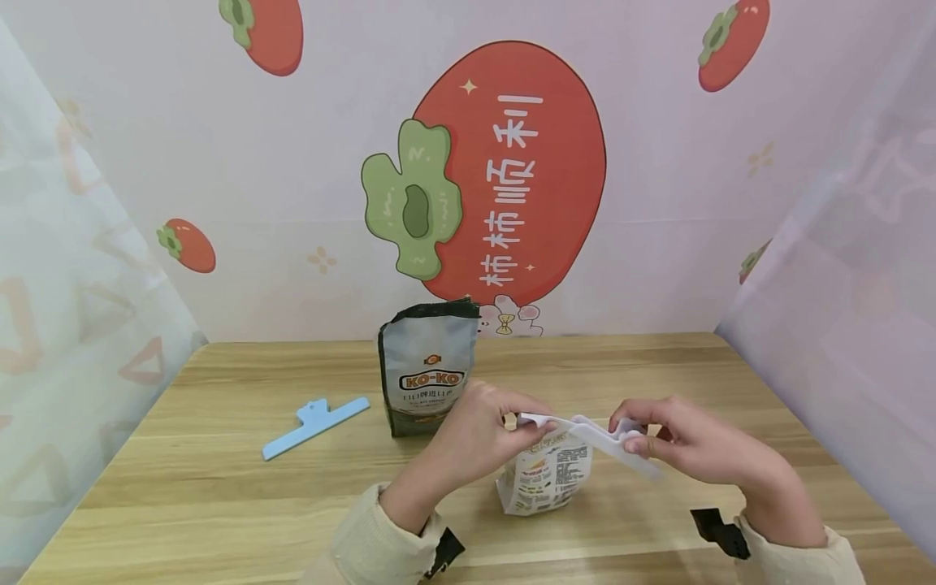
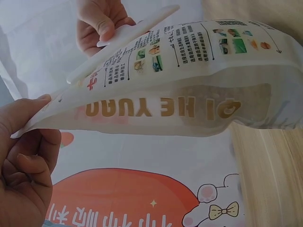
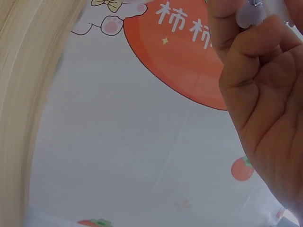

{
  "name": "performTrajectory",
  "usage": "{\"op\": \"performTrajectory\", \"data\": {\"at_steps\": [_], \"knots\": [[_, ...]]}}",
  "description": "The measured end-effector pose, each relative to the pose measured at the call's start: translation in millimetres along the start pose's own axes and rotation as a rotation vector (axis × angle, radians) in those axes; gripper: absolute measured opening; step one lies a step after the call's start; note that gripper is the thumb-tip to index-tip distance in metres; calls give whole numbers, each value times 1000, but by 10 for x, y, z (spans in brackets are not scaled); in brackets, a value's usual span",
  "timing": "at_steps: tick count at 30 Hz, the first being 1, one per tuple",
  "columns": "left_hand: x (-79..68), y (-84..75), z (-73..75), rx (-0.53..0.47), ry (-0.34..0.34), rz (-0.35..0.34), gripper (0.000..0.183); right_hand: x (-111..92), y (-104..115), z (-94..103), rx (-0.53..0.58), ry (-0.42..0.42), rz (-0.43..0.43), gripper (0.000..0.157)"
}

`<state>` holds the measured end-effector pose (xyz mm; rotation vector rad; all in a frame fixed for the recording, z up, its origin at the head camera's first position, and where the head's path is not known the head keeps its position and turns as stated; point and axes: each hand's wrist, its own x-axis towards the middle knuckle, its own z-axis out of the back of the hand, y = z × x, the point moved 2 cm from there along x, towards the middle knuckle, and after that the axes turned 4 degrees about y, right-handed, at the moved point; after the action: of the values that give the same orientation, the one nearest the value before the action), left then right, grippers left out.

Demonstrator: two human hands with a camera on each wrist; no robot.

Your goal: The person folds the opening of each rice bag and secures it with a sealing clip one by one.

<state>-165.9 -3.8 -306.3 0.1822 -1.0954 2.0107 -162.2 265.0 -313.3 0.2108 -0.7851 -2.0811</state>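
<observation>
A printed white bag [image 1: 550, 481] stands on the table, its top edge pinched between thumb and fingers of my left hand [image 1: 468, 431]. Seen in the left wrist view, the bag [image 2: 199, 61] is drawn out sideways from that hand [image 2: 28, 165]. My right hand [image 1: 695, 443] grips a long pale bag clip [image 1: 613, 445] by its handle. The clip [image 2: 151, 21] lies slanted along the bag's top, overlapping the printed side in the left wrist view. Only part of its handle [image 3: 251, 15] shows in the right wrist view, beside curled fingers.
Behind my left hand stands a dark and silver KO-KO bag [image 1: 431, 357]. A light blue bag clip [image 1: 316, 426] lies on the wooden table [image 1: 219, 487] at the left. A printed cloth [image 1: 658, 203] hangs along the back, with more cloth on both sides.
</observation>
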Motion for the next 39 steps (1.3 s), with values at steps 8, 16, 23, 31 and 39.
{"op": "performTrajectory", "data": {"at_steps": [8, 16, 23, 31, 39], "knots": [[-4, -5, -5, -29, 0, 17, 6, 44, 33, -18, -6, -26, 0, 19], [0, -11, -21, -45, 3, 27, 8, 95, 70, -49, -18, -71, 67, 23], [2, 48, 7, -107, 65, 114, 9, 115, 102, -51, -11, -95, 82, 25], [-31, 144, 98, -135, 161, 227, 4, 124, 111, -39, -4, -107, 71, 25], [-16, 158, 102, -160, 143, 253, 5, 132, 102, -64, -61, -147, 46, 25]]}}
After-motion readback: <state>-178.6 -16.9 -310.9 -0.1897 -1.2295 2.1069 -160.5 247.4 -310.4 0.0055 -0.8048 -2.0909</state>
